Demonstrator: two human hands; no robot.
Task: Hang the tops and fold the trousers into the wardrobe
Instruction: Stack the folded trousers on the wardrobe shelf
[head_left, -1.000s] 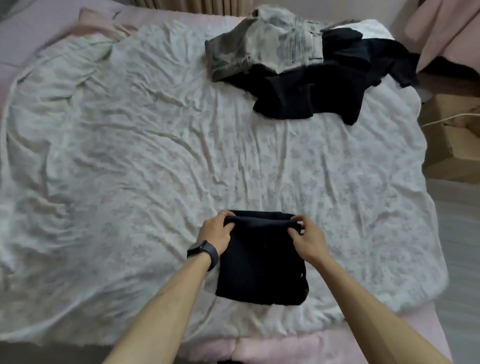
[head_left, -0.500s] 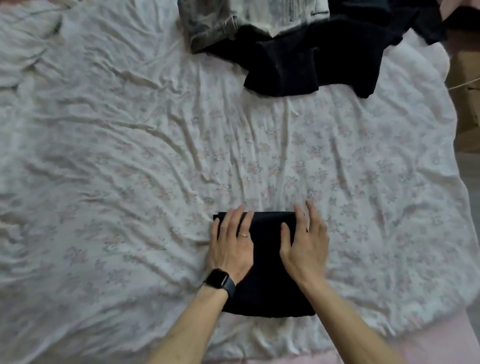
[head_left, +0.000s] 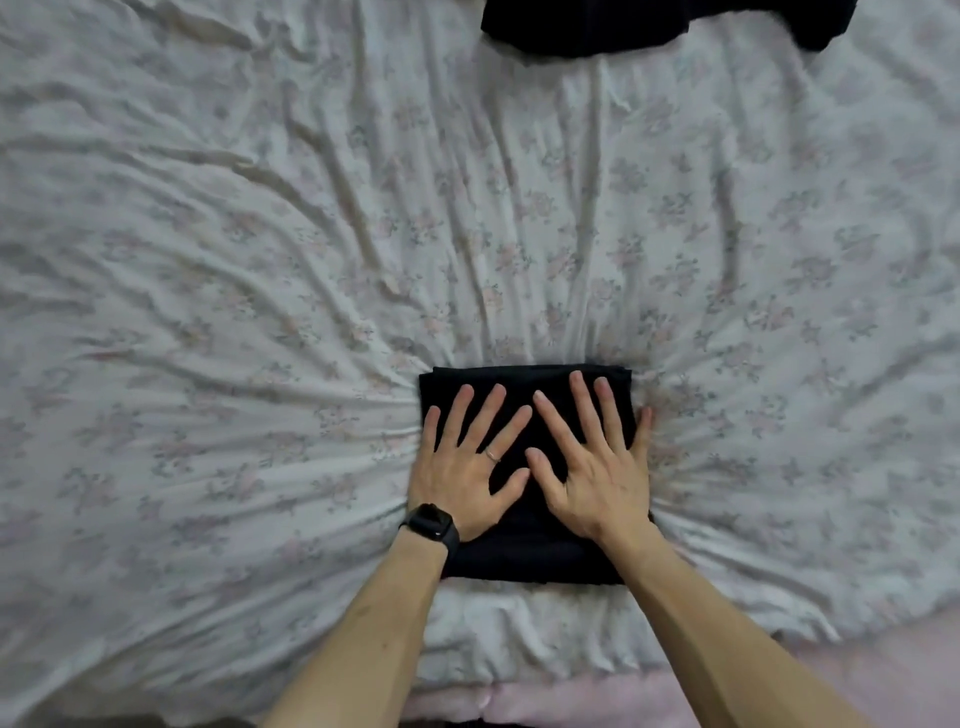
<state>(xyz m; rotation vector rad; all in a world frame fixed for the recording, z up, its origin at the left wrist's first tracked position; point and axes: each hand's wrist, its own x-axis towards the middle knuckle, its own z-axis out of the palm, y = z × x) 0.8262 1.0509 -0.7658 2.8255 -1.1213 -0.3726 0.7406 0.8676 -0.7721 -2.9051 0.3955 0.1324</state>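
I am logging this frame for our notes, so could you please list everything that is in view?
folded trousers: one, black, on the sheet near the bed's near edge
sheet: one, white with faint pink flowers, wrinkled, over the bed
dark clothes: number unclear, black, cut off by the top edge
bedding: one strip, pink, below the sheet at the bottom edge
watch: one, black, on the left wrist
ring: one, silver, on a left finger
left hand: one, flat with fingers spread, presses on the trousers
right hand: one, flat with fingers spread, presses on the trousers
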